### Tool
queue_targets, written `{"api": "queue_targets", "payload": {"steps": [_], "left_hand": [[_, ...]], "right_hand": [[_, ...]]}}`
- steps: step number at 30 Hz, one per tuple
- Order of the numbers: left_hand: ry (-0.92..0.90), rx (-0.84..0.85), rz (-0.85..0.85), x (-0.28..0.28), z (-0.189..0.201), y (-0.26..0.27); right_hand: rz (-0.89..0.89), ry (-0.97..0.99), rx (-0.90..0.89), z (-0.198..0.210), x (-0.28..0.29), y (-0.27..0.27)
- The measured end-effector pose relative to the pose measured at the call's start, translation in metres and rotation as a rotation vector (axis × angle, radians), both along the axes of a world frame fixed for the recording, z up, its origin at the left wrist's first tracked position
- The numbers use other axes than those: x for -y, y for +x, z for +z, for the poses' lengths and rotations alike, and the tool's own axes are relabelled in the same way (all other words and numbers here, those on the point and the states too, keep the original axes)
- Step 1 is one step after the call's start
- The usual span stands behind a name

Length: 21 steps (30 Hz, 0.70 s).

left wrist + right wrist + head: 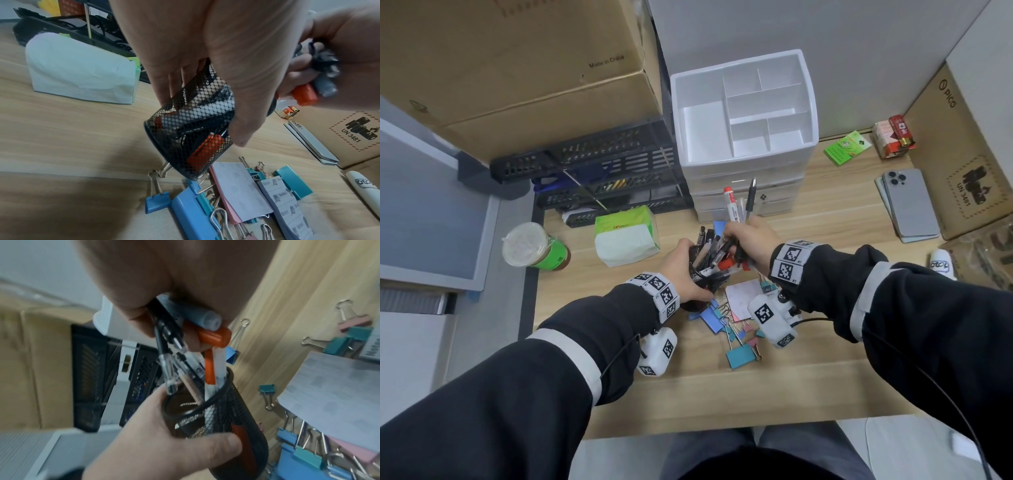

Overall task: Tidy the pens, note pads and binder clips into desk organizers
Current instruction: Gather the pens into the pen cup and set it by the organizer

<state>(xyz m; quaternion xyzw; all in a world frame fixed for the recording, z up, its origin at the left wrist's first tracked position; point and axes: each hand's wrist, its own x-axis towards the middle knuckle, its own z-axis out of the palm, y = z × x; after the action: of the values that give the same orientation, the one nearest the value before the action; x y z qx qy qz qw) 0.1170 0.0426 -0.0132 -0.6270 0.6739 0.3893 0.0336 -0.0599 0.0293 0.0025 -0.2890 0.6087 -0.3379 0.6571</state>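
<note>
My left hand (681,270) grips a black mesh pen cup (193,129) tilted above the desk, fingers and thumb wrapped round its wall (236,426). Several pens (207,374) stick out of its mouth. My right hand (748,241) holds a bundle of pens and markers (739,205) just above the cup; an orange cap (216,336) and a grey cap (324,84) show below the fingers. Under the cup lie binder clips (739,354) in blue, teal and pink, and note pads (242,190). A white compartment organizer (743,106) stands behind.
A tissue pack (625,240) and a lidded cup (532,246) lie to the left. Black mesh trays (592,171) stand at the back left. Phones (907,205), small boxes (847,147) and a cardboard box (962,147) sit on the right. The desk's front edge (722,425) is near my lap.
</note>
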Motion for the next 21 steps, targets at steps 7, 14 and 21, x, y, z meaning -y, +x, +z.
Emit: {"api": "queue_targets", "payload": {"steps": [7,14,21], "left_hand": [[-0.002,-0.020,0.011,-0.003,0.001,-0.004],[0.001,-0.008,0.020,-0.004,0.003,-0.006],[0.006,-0.003,0.025,-0.005,0.003,-0.005]], "right_hand": [[0.086,-0.244,-0.242,0.006,-0.006,0.024],[0.096,-0.325,-0.425,0.001,-0.005,0.031],[0.235,-0.317,-0.432,0.002,-0.006,0.026]]}}
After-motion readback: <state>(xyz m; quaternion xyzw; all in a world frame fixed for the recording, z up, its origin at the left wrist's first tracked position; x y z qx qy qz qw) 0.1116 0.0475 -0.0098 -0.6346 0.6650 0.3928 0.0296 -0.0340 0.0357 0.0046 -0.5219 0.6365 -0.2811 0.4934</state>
